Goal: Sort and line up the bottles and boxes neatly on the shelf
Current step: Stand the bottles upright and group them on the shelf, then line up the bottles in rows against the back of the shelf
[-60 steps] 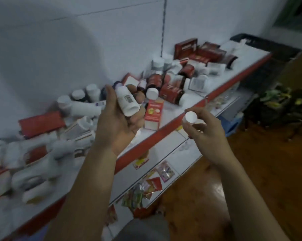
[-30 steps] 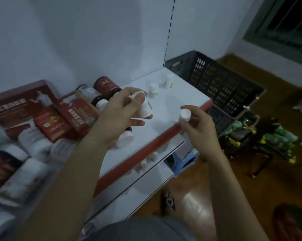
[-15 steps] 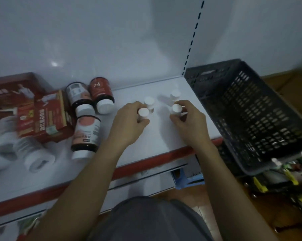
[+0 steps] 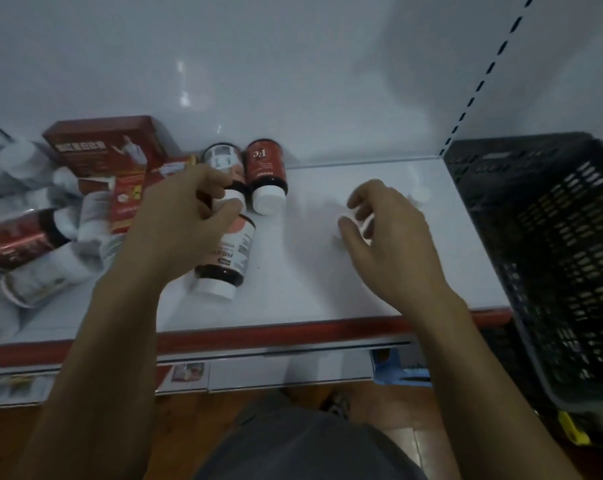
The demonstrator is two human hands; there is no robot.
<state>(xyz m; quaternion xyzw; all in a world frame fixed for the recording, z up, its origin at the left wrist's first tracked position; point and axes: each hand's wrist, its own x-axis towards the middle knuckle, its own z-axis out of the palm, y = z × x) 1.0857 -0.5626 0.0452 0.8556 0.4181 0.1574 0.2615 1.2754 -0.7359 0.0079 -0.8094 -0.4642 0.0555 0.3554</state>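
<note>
**Shelf sorting: both hands on bottles, most of the stock in a heap**

The left hand [image 4: 185, 220] is down on the grey-label bottle [image 4: 222, 159], which lies on its side near the back of the shelf [image 4: 310, 271] with its cap toward the person. That grip looks closed round the neck and white cap, thumb one side, fingers the other.

The right hand [image 4: 390, 233] curls over a small white bottle [image 4: 364, 225] on the bare right part of the shelf, with a second small white bottle [image 4: 420, 194] just behind it. It's too blurry to say whether that grip is pinching or sitting loose.

The Fe bottle [image 4: 266, 166] lies right beside the grey-label one, and a salmon-label bottle [image 4: 232, 252] lies just in front of them. Red boxes [image 4: 102, 147] and more bottles are piled to the left. A black crate [image 4: 553, 237] sits off the right end.

Handling guess: these look like rigid plastic pill bottles, light, with smooth labels that are a bit slippery. Lying down, they'll roll. Grabbing round the body probably beats the cap, since a cap could twist. The tiny ones likely tip easily, so they want setting down straight.
</note>
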